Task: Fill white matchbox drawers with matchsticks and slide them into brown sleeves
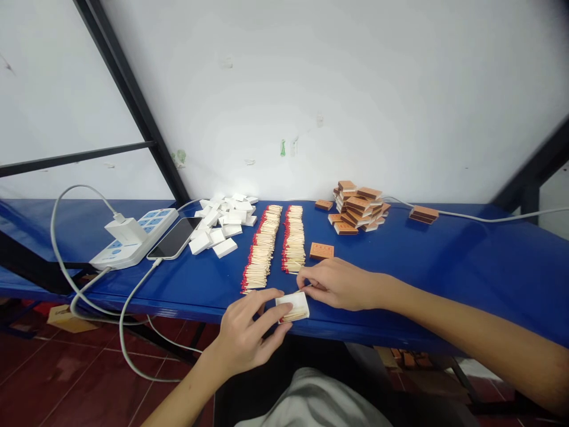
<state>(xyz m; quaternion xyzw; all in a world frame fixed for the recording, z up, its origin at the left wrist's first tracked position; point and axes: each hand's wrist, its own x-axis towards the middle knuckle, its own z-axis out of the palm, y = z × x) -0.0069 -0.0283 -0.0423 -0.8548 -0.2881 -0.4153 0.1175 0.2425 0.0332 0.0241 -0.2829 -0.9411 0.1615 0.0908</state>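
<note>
My left hand (253, 329) grips a small white matchbox tray (287, 300) at the table's front edge, fingers on its near and left sides. Several matches (294, 316) lie inside along the near side. My right hand (331, 283) is pinched closed at the tray's far right corner; whatever is between its fingertips is too small to make out. Just beyond the hands, two long rows of red-tipped matches, a left row (263, 246) and a right row (294, 237), run away from me. A brown matchbox (322, 251) lies beside the right row.
White matchbox trays (231, 216) are heaped at left, beside a phone (174, 239) and a power strip (146, 228) with white cables. Brown matchboxes (358, 207) are piled back right; more (424, 214) lie further right. A wall stands behind the blue table (466, 267).
</note>
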